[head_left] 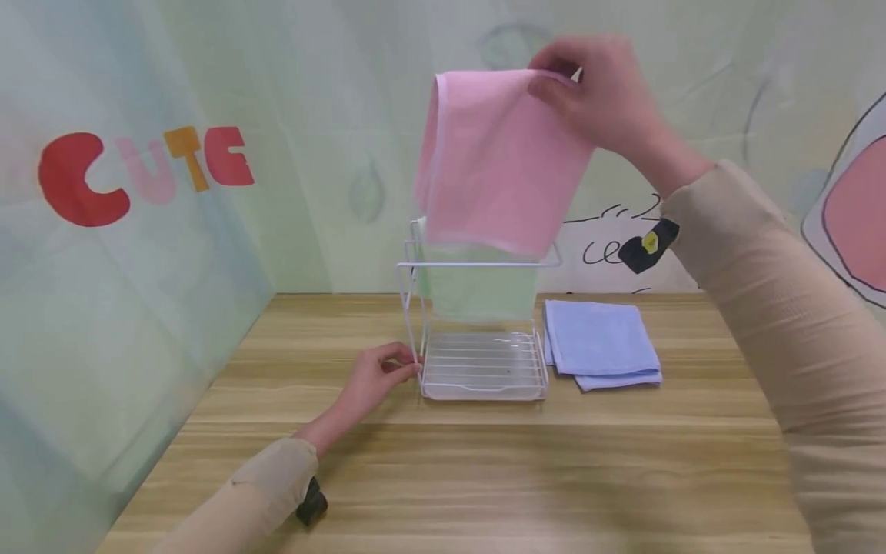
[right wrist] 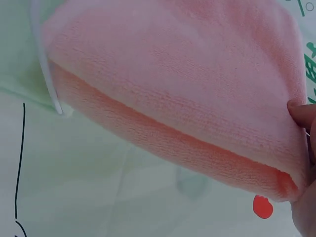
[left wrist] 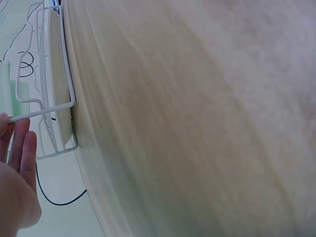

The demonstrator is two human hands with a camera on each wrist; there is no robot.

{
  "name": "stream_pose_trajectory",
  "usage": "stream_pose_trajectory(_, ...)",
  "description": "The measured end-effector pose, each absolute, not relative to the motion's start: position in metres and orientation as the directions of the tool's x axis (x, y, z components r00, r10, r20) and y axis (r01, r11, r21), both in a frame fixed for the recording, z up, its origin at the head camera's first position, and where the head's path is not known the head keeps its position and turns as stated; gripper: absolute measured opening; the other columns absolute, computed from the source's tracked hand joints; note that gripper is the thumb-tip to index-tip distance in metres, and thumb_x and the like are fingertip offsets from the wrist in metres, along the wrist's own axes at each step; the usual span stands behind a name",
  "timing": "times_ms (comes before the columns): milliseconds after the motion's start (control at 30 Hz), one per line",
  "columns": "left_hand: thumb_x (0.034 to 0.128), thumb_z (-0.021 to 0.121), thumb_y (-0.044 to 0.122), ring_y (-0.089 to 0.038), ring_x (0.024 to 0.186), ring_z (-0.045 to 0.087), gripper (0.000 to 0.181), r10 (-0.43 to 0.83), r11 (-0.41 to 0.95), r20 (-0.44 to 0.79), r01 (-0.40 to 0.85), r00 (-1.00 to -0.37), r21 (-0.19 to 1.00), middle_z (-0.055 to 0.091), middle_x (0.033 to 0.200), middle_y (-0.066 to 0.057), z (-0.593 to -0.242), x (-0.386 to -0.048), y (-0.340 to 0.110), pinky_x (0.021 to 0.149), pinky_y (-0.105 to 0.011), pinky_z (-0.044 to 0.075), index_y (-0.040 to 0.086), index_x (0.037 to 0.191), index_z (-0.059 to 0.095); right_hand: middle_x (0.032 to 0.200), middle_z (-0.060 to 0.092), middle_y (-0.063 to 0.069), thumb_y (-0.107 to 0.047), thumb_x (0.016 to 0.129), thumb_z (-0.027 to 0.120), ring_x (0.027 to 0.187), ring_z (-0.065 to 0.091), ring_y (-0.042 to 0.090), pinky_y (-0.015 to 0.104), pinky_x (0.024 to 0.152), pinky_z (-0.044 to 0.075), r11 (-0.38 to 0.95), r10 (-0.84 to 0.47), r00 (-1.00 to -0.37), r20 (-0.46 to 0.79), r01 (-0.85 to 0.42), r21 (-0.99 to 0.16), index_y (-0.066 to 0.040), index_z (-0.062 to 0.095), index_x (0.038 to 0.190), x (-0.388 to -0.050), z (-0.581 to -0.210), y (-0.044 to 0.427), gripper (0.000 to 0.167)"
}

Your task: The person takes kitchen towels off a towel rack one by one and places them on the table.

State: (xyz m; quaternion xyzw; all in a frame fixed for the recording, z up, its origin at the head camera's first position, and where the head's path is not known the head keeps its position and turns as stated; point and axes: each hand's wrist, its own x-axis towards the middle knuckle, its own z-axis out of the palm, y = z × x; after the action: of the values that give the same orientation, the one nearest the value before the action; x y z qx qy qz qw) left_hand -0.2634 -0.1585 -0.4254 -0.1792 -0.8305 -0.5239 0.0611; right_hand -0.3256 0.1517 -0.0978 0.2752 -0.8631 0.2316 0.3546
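Pinching the pink towel (head_left: 501, 161) by its top edge with the right hand (head_left: 602, 92), near the white wire rack (head_left: 477, 265); pinching the rack's side with the left hand (head_left: 374, 375). Best to steady firmly and hang evenly.

It's softly, evenly lit in here, faint shadow (head_left: 588, 469) on the table (head_left: 443, 454), the right hand (head_left: 601, 94) slightly blurred; the left wrist view looks hazy.
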Motion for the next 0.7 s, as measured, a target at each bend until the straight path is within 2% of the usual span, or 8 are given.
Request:
stream_pose_trajectory(300,0.0886,0.072,0.007,-0.037,0.079,0.074,0.006,0.218,0.405,0.294,0.360,-0.931,0.840,0.075,0.101,-0.019,-0.425,-0.263,-0.160,0.068,-0.017,0.058,0.001,0.092,0.070,0.099,0.066,0.006,-0.017,0.098,0.056,0.083,0.043,-0.007,0.012,0.074,0.034,0.763,-0.273,-0.484,0.831,-0.635,-0.119,0.000,0.071,0.106,-0.321,-0.080,0.179,0.025)
stream_pose_trajectory(467,0.0890,0.071,0.007,-0.038,0.082,0.074,0.006,0.218,0.396,0.285,0.352,-0.933,0.848,0.075,0.103,-0.020,-0.424,-0.263,-0.160,0.068,-0.017,0.058,0.002,0.091,0.070,0.084,0.054,-0.025,-0.017,0.096,0.057,0.080,0.044,-0.010,0.011,0.073,0.034,0.767,-0.230,-0.505,0.832,-0.620,-0.165,0.000,0.072,0.105,-0.321,-0.080,0.202,0.025)
stream_pose_trajectory(500,0.0892,0.071,0.007,-0.038,0.082,0.074,0.006,0.221,0.393,0.283,0.351,-0.933,0.850,0.075,0.103,-0.020,-0.424,-0.263,-0.160,0.069,-0.017,0.058,0.002,0.091,0.070,0.084,0.051,-0.027,-0.018,0.096,0.058,0.080,0.044,-0.011,0.011,0.074,0.034,0.771,-0.222,-0.513,0.829,-0.612,-0.172,0.000,0.072,0.105,-0.322,-0.081,0.207,0.025)
stream_pose_trajectory(700,0.0894,0.071,0.008,-0.038,0.083,0.074,0.007,0.218,0.392,0.275,0.342,-0.936,0.854,0.075,0.103,-0.019,-0.424,-0.263,-0.159,0.070,-0.017,0.058,0.002,0.093,0.070,0.090,0.062,-0.019,-0.024,0.096,0.059,0.078,0.044,-0.013,0.009,0.072,0.035,0.818,-0.166,-0.585,0.794,-0.532,-0.221,-0.003,0.072,0.110,-0.322,-0.087,0.238,0.029)
